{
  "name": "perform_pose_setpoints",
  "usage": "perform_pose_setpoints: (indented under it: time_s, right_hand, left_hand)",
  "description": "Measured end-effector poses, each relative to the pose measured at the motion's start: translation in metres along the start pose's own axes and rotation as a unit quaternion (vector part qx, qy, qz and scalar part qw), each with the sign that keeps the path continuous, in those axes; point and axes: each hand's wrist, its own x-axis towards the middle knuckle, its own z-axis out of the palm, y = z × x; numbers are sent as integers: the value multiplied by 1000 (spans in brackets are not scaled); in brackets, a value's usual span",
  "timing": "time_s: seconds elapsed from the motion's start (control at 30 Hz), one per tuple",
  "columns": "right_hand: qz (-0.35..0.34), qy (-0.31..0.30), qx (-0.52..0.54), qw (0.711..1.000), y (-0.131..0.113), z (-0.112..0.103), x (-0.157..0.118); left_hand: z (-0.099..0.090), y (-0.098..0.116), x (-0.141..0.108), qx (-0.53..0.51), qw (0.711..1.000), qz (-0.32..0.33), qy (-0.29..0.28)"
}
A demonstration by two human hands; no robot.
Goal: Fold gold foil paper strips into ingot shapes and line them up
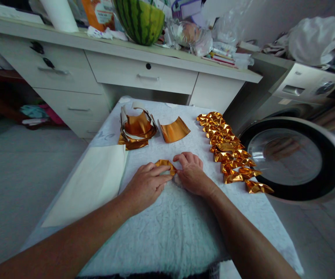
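A piece of gold foil paper [164,162], partly folded, lies on the covered table in front of me. My left hand [150,180] has its fingers closed over the near and left side of the foil paper. At the foil's right end, the thumb and fingers of my right hand [191,172] pinch its tip. Beyond my hands, a single curved gold sheet [174,130] rests on the cloth. Left of it sits a pile of curled gold sheets [138,126]. Folded gold foil ingots [228,147] stand in rows on the right.
White paper [88,182] lies along the table's left side. Behind is a white desk [144,75] with drawers, bearing a cut watermelon [141,21], a paper roll [59,15] and plastic bags. An open washing machine door [295,159] reaches close to the table's right edge.
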Motion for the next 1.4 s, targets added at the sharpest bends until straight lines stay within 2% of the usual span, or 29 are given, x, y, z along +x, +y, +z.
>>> perform_pose_setpoints:
  time_s: [0.17,0.47,0.8,0.9,1.03,1.17,1.4]
  right_hand:
    - [-18,6,11,1000,1,-1,-1]
    - [6,30,2,1000,-1,7,2]
    - [-4,26,53,998,0,-5,-1]
    - [-54,42,84,994,-2,-12,-4]
    - [-138,-3,100,985,-5,-16,-5]
    - [-157,-32,81,984,-3,-15,-5]
    - [-182,-38,16,982,-6,-15,-4]
  left_hand:
    - [0,-1,0,14,1000,11,-3]
    - [0,-2,-1,16,1000,18,1]
    - [0,-5,-2,5,1000,24,3]
    - [1,-5,-3,3,999,32,11]
    - [0,-4,-4,-7,999,34,15]
    - [-1,-2,-3,-44,999,5,19]
    - [1,-1,-1,-75,995,-54,34]
